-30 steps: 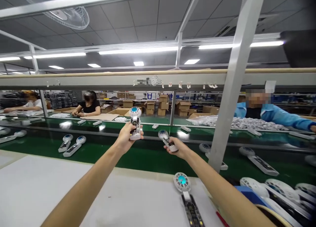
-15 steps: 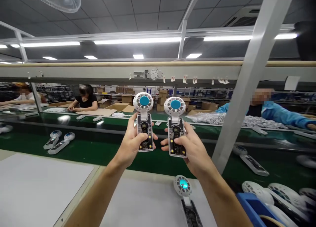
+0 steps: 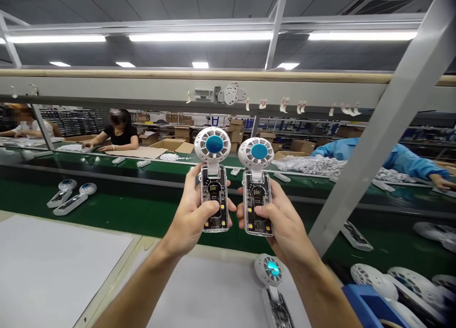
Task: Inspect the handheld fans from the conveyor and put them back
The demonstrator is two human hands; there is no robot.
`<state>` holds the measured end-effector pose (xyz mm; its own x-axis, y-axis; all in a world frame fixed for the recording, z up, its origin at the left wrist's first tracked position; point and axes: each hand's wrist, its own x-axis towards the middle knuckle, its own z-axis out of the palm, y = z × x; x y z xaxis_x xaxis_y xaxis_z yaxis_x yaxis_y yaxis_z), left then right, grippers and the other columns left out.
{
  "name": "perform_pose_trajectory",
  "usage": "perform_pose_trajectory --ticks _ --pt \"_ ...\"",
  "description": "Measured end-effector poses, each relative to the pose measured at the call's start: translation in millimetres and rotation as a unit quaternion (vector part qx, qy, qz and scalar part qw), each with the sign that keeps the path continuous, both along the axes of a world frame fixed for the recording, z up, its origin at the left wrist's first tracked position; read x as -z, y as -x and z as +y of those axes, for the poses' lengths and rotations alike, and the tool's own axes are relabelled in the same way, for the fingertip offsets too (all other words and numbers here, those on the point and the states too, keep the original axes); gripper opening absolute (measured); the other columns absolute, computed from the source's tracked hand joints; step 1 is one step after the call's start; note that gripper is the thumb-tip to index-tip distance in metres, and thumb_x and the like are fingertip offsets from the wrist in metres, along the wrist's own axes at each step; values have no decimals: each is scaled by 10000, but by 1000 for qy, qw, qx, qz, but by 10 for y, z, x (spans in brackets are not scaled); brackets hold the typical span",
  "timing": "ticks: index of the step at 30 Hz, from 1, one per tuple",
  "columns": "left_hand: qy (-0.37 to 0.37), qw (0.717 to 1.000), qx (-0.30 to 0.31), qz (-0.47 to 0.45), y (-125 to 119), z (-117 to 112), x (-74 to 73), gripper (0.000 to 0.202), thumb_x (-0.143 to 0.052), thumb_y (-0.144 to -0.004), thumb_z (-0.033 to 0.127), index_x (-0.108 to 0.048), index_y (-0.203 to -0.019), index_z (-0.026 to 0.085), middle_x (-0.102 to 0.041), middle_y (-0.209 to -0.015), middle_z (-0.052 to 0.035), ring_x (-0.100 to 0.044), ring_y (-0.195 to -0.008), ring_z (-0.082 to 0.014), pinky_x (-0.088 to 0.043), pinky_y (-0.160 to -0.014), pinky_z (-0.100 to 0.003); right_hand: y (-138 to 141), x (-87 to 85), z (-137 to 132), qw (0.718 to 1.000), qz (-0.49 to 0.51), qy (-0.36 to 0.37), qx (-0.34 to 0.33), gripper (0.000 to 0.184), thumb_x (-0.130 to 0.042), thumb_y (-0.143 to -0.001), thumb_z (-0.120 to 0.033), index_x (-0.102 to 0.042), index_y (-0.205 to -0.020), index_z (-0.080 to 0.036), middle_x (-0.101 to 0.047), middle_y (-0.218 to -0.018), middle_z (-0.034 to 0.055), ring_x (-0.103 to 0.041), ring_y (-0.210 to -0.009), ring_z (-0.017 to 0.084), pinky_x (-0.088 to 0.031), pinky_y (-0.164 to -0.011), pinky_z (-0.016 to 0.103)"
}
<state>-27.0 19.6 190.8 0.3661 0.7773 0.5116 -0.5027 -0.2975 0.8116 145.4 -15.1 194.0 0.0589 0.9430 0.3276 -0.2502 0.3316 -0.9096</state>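
My left hand (image 3: 187,218) grips a small handheld fan (image 3: 213,176) upright: white round head with a blue centre, clear body with a circuit board inside. My right hand (image 3: 281,223) holds a second fan (image 3: 257,188) of the same kind upright beside it. Both thumbs press on the fronts of the clear bodies. The two fans stand side by side above the near edge of the green conveyor belt (image 3: 149,214). A third fan (image 3: 271,280) with a lit blue centre lies on the white table (image 3: 64,266) below my right wrist.
Two fans (image 3: 69,197) lie on the belt at left, more (image 3: 356,235) at right. A slanted metal post (image 3: 374,142) rises at right. A blue bin (image 3: 370,304) with several fans sits at lower right. People work across the belt, one in a blue sleeve (image 3: 402,159).
The view has tilted down a little and both hands with their fans have come slightly closer. A second ago my right hand was lifting its fan off the belt.
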Motion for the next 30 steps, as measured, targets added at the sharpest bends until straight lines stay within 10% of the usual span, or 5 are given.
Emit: perform_pose_trajectory --ticks 15,30 --pt "77 996 32 -11 -22 54 -16 765 -616 -822 122 -215 -1461 249 -683 -903 -38 -681 -659 -178 -563 -608 -298 -130 3 68 1000 -10 24 8 663 -591 -753 -160 -405 -1387 -223 -708 -805 23 -651 -634 171 -528 -601 278" --pt "89 996 24 -14 -159 54 136 670 -577 -903 178 -219 -1461 278 -683 -971 -59 -682 -661 -174 -544 -583 -287 -156 -8 98 999 -4 42 -22 599 -569 -835 -220 -400 -1410 -206 -707 -783 37 -637 -581 163 -509 -559 274"
